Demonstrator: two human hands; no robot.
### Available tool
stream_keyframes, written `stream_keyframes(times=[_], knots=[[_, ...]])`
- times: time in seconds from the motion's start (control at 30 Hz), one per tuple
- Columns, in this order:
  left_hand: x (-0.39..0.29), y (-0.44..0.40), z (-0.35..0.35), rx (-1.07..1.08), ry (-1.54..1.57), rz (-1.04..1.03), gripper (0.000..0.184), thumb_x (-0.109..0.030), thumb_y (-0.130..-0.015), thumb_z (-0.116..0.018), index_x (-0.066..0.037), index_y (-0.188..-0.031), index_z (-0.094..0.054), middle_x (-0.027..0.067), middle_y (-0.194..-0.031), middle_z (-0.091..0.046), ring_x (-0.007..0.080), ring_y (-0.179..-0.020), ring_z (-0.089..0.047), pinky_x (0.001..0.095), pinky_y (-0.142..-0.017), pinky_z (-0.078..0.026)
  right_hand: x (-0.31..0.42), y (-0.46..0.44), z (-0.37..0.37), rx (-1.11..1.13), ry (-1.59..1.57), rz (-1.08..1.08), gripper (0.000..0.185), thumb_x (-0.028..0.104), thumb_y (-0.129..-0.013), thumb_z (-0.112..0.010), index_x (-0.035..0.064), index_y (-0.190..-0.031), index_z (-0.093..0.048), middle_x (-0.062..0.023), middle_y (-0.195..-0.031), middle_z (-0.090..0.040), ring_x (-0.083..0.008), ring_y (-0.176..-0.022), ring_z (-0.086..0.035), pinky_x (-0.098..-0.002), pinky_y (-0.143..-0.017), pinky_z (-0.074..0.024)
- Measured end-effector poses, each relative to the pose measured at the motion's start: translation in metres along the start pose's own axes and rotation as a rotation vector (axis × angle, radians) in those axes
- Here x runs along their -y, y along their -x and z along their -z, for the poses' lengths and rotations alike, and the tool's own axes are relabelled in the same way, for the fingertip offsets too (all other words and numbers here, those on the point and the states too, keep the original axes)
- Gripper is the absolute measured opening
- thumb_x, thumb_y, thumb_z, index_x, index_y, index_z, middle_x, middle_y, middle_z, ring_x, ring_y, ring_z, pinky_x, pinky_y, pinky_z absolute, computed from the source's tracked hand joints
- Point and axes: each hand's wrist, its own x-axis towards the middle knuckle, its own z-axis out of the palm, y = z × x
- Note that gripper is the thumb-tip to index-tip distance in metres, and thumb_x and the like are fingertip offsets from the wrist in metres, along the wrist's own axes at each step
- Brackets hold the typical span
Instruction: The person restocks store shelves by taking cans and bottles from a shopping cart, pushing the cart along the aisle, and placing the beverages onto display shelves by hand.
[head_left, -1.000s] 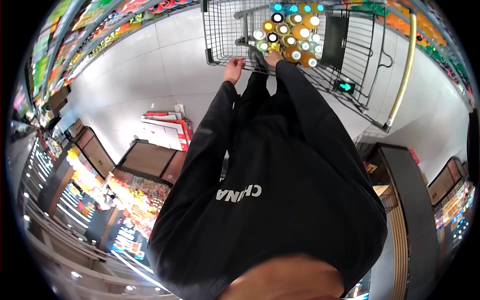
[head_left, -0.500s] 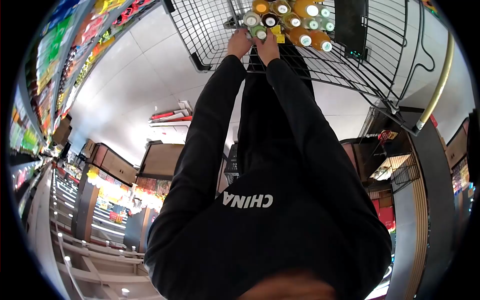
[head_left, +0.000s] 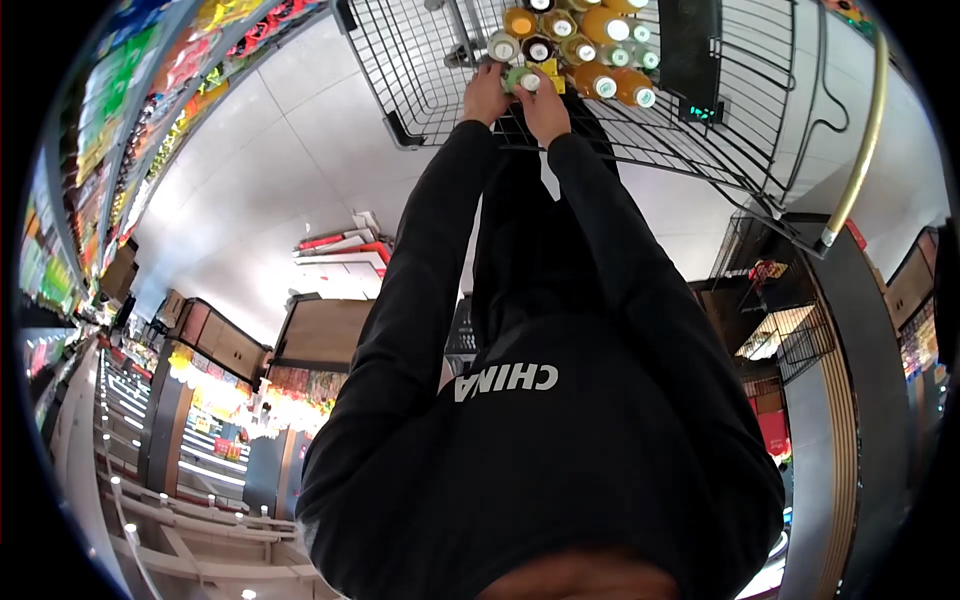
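Note:
Both hands are at the near side of a wire shopping cart. My left hand has its fingers against the left side of a green bottle with a white cap. On the bottle's other side, my right hand is closed around it near the cap, which tilts to the right. A yellow label shows just beyond my right hand. Several capped bottles stand close together in the cart, among them an orange bottle and a pale bottle just beyond my left hand.
Shelves of colourful packages run along the left. A black panel and a gold handle bar belong to the cart's right part. Red and white cartons lie on the floor, with a brown cabinet behind them.
Over the last second my left hand has moved in to the green bottle, and both hands now hold it. Since half a second ago its cap has tipped to the right.

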Motion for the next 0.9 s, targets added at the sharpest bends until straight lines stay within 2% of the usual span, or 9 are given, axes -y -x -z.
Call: stream_keyframes(times=[0.13,0.27,0.33,0.43,0.53,0.7,0.73,0.8,0.9], knots=[[-0.027,0.027,0.046,-0.094,0.053,-0.178,0.062,-0.025,-0.073,-0.088,-0.013,-0.127,-0.059,0.0143,-0.118,-0.062,0.0392,-0.111,-0.062,0.0491,-0.092,-0.053,0.023,0.026,0.034,-0.051,-0.055,0.170,0.058,0.034,-0.100,-0.067,0.0036,-0.145,-0.048,-0.0239,-0.136,-0.059,-0.0415,-0.122,-0.061,-0.0459,-0.099,-0.0506],[-0.067,0.054,0.092,-0.180,0.139,-0.331,0.059,-0.024,-0.074,-0.087,-0.011,-0.124,-0.058,0.0158,-0.118,-0.063,0.0396,-0.110,-0.062,0.0479,-0.093,-0.052,0.051,0.046,0.075,-0.120,-0.137,0.345,0.046,0.032,-0.098,-0.071,0.0008,-0.131,-0.060,-0.0206,-0.121,-0.067,-0.0373,-0.109,-0.066,-0.0410,-0.091,-0.0515],[-0.102,0.077,0.126,-0.139,0.223,-0.362,0.056,-0.026,-0.077,-0.085,-0.007,-0.121,-0.055,0.0186,-0.116,-0.066,0.0410,-0.110,-0.063,0.0488,-0.092,-0.051,0.074,0.060,0.094,-0.102,-0.364,0.479,0.033,0.027,-0.101,-0.069,-0.0003,-0.120,-0.064,-0.0119,-0.110,-0.069,-0.0205,-0.097,-0.066,-0.0344,-0.086,-0.0509],[-0.135,0.098,0.154,-0.113,0.324,-0.302,0.062,-0.033,-0.080,-0.082,-0.006,-0.125,-0.048,0.0215,-0.115,-0.066,0.0428,-0.108,-0.064,0.0479,-0.091,-0.051,0.122,0.083,0.126,-0.081,-0.416,0.458,0.032,0.027,-0.102,-0.068,0.0016,-0.121,-0.065,-0.0050,-0.107,-0.068,-0.0122,-0.095,-0.062,-0.0297,-0.085,-0.0496],[-0.176,0.121,0.195,-0.064,0.355,-0.197,0.068,-0.033,-0.084,-0.083,-0.003,-0.128,-0.041,0.0238,-0.126,-0.062,0.0399,-0.118,-0.064,0.0441,-0.099,-0.051,0.169,0.110,0.157,-0.077,-0.431,0.501,0.030,0.024,-0.101,-0.069,0.0023,-0.122,-0.066,-0.0028,-0.109,-0.069,-0.0114,-0.095,-0.061,-0.0276,-0.085,-0.0482],[-0.216,0.140,0.238,-0.307,0.490,-0.393,0.073,-0.030,-0.080,-0.089,0.000,-0.133,-0.049,0.0155,-0.122,-0.061,0.0276,-0.117,-0.061,0.0387,-0.103,-0.048,0.243,0.143,0.194,-0.036,-0.530,0.660,0.032,0.022,-0.100,-0.070,0.0030,-0.126,-0.069,0.0006,-0.111,-0.069,-0.0075,-0.098,-0.061,-0.0249,-0.088,-0.0477],[-0.224,0.146,0.249,-0.334,0.504,-0.423,0.071,-0.031,-0.081,-0.089,0.000,-0.132,-0.051,0.0148,-0.122,-0.060,0.0273,-0.117,-0.061,0.0388,-0.103,-0.048,0.256,0.149,0.202,-0.015,-0.551,0.681,0.034,0.022,-0.101,-0.069,0.0030,-0.129,-0.068,0.0002,-0.113,-0.069,-0.0076,-0.101,-0.061,-0.0253,-0.090,-0.0480],[-0.239,0.159,0.277,-0.364,0.367,-0.471,0.071,-0.032,-0.081,-0.089,0.001,-0.132,-0.052,0.0142,-0.123,-0.061,0.0267,-0.118,-0.060,0.0381,-0.103,-0.048,0.278,0.160,0.218,0.035,-0.473,0.744,0.038,0.020,-0.105,-0.063,0.0019,-0.138,-0.063,-0.0023,-0.127,-0.068,-0.0091,-0.115,-0.060,-0.0260,-0.102,-0.0451],[-0.248,0.167,0.299,-0.377,0.438,-0.512,0.073,-0.038,-0.081,-0.087,0.001,-0.132,-0.052,0.0158,-0.123,-0.059,0.0307,-0.115,-0.061,0.0402,-0.098,-0.051,0.316,0.185,0.230,0.080,-0.449,0.800,0.038,0.022,-0.105,-0.063,0.0031,-0.137,-0.064,-0.0009,-0.126,-0.068,-0.0087,-0.115,-0.061,-0.0259,-0.101,-0.0453]])
